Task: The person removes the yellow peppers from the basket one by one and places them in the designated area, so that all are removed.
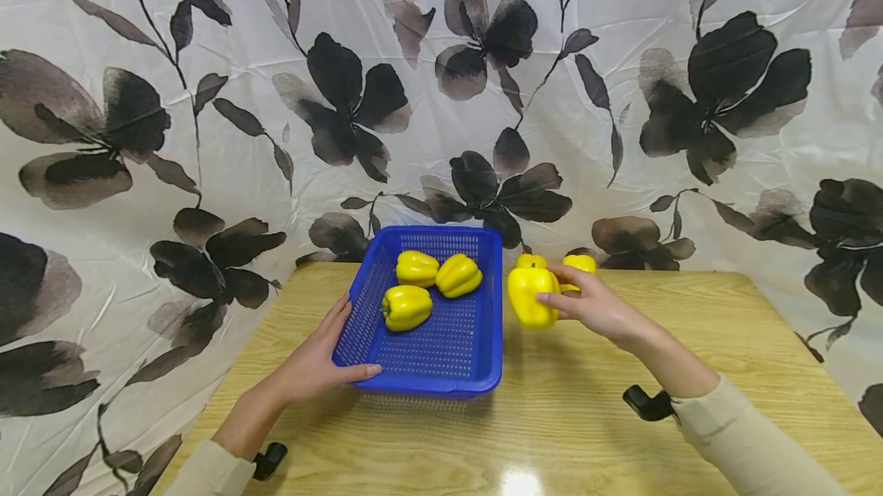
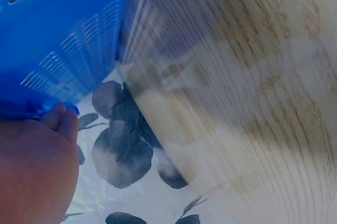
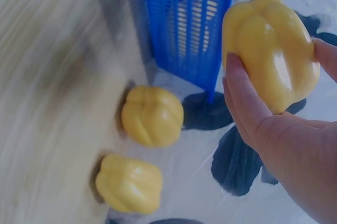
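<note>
My right hand (image 1: 599,306) grips a yellow bell pepper (image 1: 531,298) above the table, just right of the blue plastic basket (image 1: 498,327). In the right wrist view, thumb and fingers pinch that pepper from both sides. My left hand (image 1: 310,367) holds the basket at its near left corner, the thumb over the front rim and the fingers along the left side. Three yellow bell peppers lie inside the basket, one at back left (image 1: 416,268), one at back right (image 1: 459,276) and one nearer (image 1: 407,308).
Two more yellow bell peppers, a left one (image 1: 530,260) and a right one (image 1: 581,262), rest on the wooden table (image 1: 690,327) near its back edge, partly hidden behind the right hand and held pepper. A flower-printed cloth (image 1: 414,97) hangs behind the table.
</note>
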The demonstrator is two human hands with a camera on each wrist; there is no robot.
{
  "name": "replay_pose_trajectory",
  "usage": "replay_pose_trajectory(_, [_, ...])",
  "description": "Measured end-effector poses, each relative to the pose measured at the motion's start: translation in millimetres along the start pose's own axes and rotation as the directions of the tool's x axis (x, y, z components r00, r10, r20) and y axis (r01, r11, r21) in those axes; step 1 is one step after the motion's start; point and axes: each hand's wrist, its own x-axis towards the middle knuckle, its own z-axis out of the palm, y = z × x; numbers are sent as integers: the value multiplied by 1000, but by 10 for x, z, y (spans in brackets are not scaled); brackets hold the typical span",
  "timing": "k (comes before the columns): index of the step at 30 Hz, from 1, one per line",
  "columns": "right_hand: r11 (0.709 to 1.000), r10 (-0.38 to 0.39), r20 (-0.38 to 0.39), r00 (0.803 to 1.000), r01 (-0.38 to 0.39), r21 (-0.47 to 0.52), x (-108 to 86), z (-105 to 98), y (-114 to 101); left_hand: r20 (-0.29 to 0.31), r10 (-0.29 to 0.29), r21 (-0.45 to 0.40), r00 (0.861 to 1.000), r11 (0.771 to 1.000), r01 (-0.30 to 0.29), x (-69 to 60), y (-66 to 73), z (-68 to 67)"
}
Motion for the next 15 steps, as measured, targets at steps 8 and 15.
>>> replay_pose_trajectory(8, [999, 32, -24, 999, -33, -36, -81, -144, 49, -7, 10, 6, 1000, 1000, -10, 2, -10, 4])
replay_pose_trajectory(15, [997, 33, -55, 998, -36, -63, -158, -279, 83, -6, 8, 7, 1000, 1000, -8, -7, -2, -2])
